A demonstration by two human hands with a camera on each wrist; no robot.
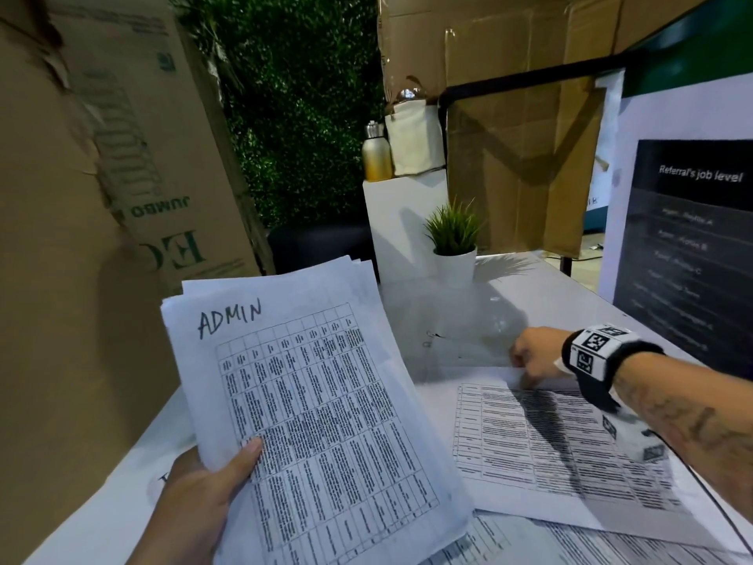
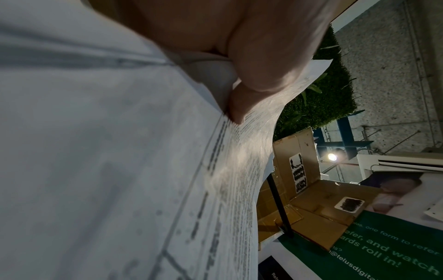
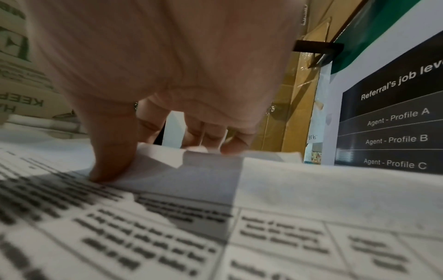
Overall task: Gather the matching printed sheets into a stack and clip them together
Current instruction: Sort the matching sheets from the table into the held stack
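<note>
Left hand (image 1: 195, 499) grips "ADMIN"-marked stack (image 1: 309, 401); tables printed small.

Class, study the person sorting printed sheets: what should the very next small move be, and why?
Probably lift the loose sheet off the table and lay it on the stack. The right hand already pinches its far edge, thumb on top, while the left hand holds the stack headed ADMIN raised and waiting.
</note>
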